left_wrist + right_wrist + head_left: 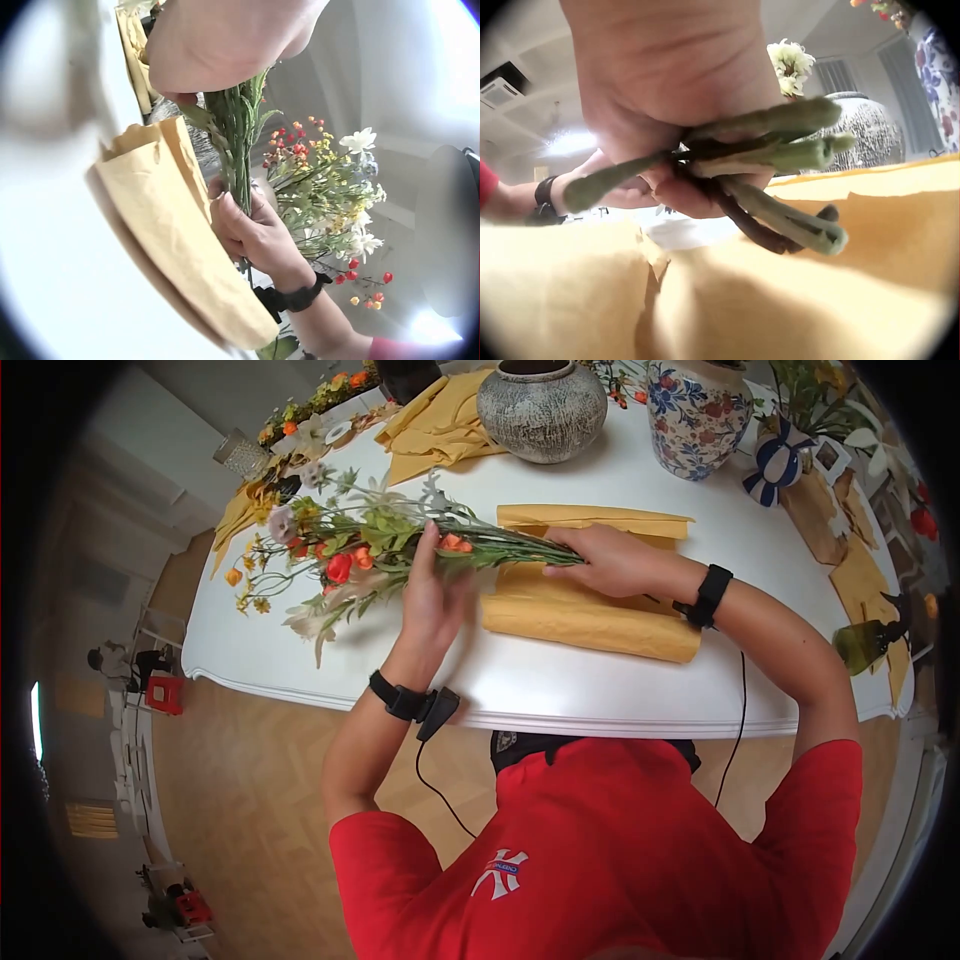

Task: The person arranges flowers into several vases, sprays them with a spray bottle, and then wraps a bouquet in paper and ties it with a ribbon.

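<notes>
A bunch of artificial flowers [340,550], red, orange, white and pale pink, lies sideways over the white table, blooms to the left. The right hand [615,560] grips its green stems [510,547] near their cut ends; those ends [802,154] stick out past the fist in the right wrist view. At the upper stems, just beside the blooms, is the left hand [435,595], thumb raised against the bunch; its other fingers are partly hidden behind stems. Yellow wrapping paper [590,628] with rolled edges lies beneath the right hand and stems.
On the white table [560,695] stand a grey textured vase [545,415] and a floral vase [695,420] at the back. Folded yellow paper [440,425] lies back left. A green spray bottle [865,645], a striped ornament [778,465] and more paper are at the right.
</notes>
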Demonstrator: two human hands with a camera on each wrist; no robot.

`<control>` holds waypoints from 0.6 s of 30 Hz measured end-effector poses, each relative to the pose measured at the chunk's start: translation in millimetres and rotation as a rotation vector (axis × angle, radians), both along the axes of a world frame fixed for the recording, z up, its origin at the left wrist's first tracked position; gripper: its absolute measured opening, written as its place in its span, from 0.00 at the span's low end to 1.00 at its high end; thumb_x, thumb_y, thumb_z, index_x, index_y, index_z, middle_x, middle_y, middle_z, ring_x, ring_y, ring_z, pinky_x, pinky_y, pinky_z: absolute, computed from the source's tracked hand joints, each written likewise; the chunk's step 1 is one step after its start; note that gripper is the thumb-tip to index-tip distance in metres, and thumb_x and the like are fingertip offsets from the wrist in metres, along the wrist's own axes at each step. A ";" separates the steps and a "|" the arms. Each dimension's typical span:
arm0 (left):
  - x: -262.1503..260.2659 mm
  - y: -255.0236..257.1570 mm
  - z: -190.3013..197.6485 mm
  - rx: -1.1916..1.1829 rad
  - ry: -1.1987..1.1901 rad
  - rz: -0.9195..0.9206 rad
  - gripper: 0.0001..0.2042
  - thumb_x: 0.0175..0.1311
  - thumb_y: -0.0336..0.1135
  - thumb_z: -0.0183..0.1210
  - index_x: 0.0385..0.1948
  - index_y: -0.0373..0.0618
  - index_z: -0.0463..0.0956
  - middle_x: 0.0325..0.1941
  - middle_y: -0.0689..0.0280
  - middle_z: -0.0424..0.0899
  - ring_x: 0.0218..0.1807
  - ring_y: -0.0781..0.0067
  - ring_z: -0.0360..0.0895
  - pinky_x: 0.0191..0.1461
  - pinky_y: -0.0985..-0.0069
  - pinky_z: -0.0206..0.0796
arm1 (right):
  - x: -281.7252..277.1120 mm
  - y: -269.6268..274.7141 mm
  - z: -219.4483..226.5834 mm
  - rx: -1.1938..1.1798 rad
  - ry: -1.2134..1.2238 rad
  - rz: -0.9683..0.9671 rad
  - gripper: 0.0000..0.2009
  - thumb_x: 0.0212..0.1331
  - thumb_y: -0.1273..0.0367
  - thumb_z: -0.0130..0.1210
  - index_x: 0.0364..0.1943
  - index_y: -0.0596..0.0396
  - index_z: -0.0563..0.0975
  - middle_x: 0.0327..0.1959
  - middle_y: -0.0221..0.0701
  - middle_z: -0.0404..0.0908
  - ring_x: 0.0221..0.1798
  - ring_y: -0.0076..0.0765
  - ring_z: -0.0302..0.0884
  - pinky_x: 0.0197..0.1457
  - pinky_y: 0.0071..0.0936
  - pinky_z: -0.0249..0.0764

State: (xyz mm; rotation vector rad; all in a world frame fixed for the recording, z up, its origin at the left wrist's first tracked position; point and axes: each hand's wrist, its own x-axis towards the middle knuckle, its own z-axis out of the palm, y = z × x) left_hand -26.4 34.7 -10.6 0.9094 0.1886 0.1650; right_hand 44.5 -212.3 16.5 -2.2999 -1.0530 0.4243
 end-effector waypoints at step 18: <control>-31.6 -24.7 53.9 2.180 -0.770 0.101 0.26 0.55 0.30 0.68 0.60 0.47 0.78 0.59 0.56 0.81 0.62 0.56 0.77 0.66 0.58 0.69 | 22.6 -8.4 -37.7 0.004 -0.004 -0.012 0.18 0.69 0.57 0.59 0.55 0.52 0.76 0.43 0.49 0.85 0.48 0.60 0.81 0.52 0.51 0.74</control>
